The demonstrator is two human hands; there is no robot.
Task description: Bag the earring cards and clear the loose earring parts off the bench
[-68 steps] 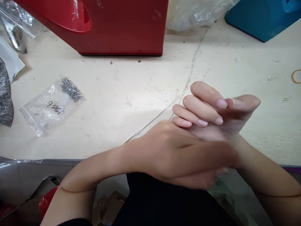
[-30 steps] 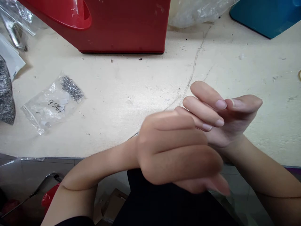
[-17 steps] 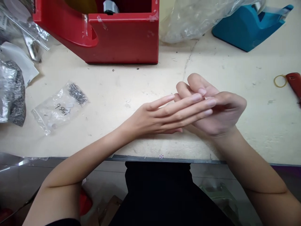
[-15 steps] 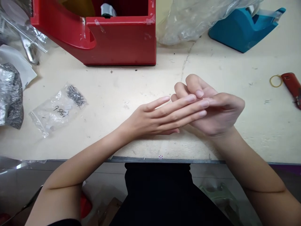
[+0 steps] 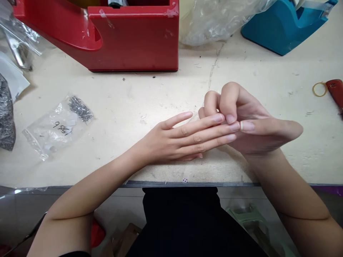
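My left hand (image 5: 187, 137) is stretched out palm down over the table, fingers pointing right, with nothing in it. Its fingertips touch my right hand (image 5: 249, 123), whose fingers are curled and whose thumb lies against the tip of a left finger. The right hand's grip closes on the left fingertips; no other object shows between them. To the left lies a clear plastic bag (image 5: 60, 130) marked with handwriting, small dark metal pieces (image 5: 80, 109) gathered at its upper end.
A large red tape dispenser (image 5: 136, 43) stands at the upper left, a blue one (image 5: 284, 28) at the upper right, a clear bag (image 5: 211, 21) between them. At right are a rubber band (image 5: 319, 89) and a red-handled tool (image 5: 334, 92). The table edge (image 5: 160, 184) runs in front.
My right hand has shifted right and its thumb has drawn back along the left fingertips. My left hand stays nearly in place. The view has moved slightly, so the table items sit a little differently.
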